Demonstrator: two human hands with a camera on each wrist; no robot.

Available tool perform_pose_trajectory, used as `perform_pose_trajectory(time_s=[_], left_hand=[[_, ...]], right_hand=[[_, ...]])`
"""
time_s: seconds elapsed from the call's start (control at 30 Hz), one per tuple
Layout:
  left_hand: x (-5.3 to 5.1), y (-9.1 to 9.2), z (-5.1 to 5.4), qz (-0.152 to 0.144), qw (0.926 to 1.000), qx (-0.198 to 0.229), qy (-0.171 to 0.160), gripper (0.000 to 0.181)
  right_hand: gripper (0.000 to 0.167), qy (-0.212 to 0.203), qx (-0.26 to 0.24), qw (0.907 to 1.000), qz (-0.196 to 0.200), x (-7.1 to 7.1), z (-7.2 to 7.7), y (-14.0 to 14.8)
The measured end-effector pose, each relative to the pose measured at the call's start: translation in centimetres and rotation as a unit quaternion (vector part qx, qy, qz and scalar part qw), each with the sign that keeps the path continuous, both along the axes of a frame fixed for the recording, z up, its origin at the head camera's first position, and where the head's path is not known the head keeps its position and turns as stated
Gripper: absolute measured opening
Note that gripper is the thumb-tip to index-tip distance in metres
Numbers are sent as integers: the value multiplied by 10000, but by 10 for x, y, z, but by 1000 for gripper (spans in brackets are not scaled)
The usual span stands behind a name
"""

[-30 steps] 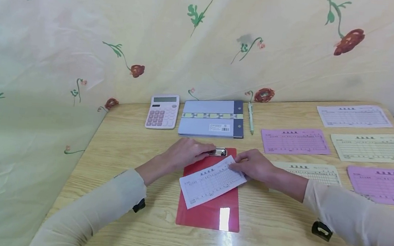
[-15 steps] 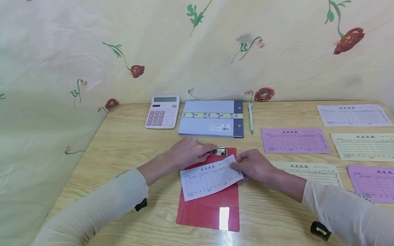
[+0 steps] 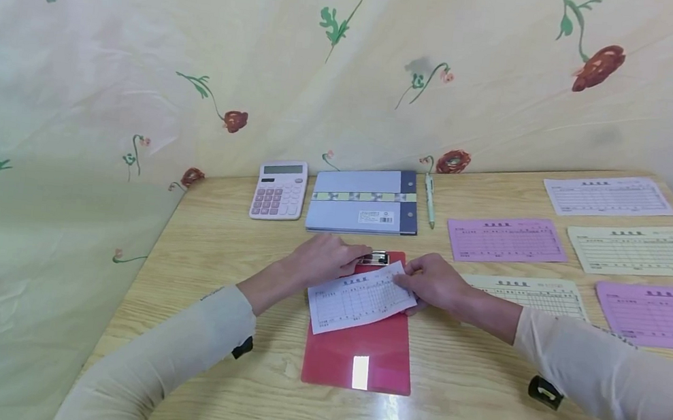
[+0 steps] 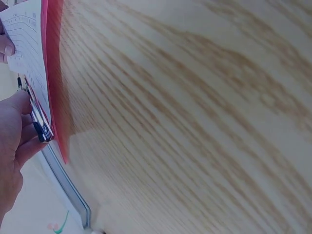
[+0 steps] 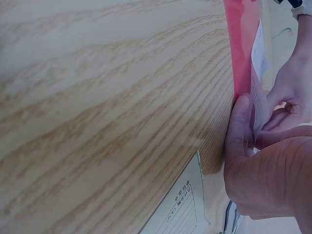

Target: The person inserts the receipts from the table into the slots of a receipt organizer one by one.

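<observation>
A red clipboard point(image 3: 357, 363) lies on the table with its metal clip point(image 3: 376, 258) at the far end. My left hand point(image 3: 325, 261) grips the clip; in the left wrist view the fingers of that hand point(image 4: 14, 131) are around the clip point(image 4: 41, 119). A white printed form point(image 3: 358, 301) lies tilted across the upper part of the clipboard. At its right end my right hand point(image 3: 436, 282) pinches it between thumb and fingers. The right wrist view shows the right hand point(image 5: 268, 170) holding the form point(image 5: 261, 100) beside the clipboard's edge point(image 5: 241, 48).
Behind the clipboard are a calculator point(image 3: 279, 190), a blue binder point(image 3: 362, 202) and a green pen point(image 3: 430, 201). To the right lie purple forms point(image 3: 506, 240), pale green forms point(image 3: 643, 250) and a white form point(image 3: 609, 196). A floral cloth point(image 3: 296, 62) hangs behind the table point(image 3: 216, 238).
The white form's left end has swung up toward the clip, so it lies less steeply tilted. Both hands have kept their holds and barely moved.
</observation>
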State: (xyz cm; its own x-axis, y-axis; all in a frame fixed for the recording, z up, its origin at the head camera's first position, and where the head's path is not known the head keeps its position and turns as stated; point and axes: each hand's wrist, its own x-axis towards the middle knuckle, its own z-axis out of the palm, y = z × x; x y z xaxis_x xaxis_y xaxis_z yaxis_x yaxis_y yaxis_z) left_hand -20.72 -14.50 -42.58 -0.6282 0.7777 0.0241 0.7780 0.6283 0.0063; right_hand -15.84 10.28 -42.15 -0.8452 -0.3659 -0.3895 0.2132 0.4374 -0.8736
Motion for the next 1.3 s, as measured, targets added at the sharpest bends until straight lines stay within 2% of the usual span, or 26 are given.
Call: perform_pose_trajectory(time_s=[0.3, 0.73, 1.0, 1.3], left_hand=[[0, 2, 4, 156, 9996, -70, -242, 35], [0, 3, 5, 210, 9993, 5, -316, 35], [1, 4, 6, 287, 9988, 15, -407, 35], [0, 4, 6, 265, 9990, 31, -368, 34]], right_hand=[[23, 35, -30, 10000, 14, -2, -1, 0], [27, -168, -206, 9996, 32, -4, -2, -1], [28, -118, -214, 9997, -6, -4, -4, -1], [30, 4, -192, 9998, -23, -3, -5, -2]])
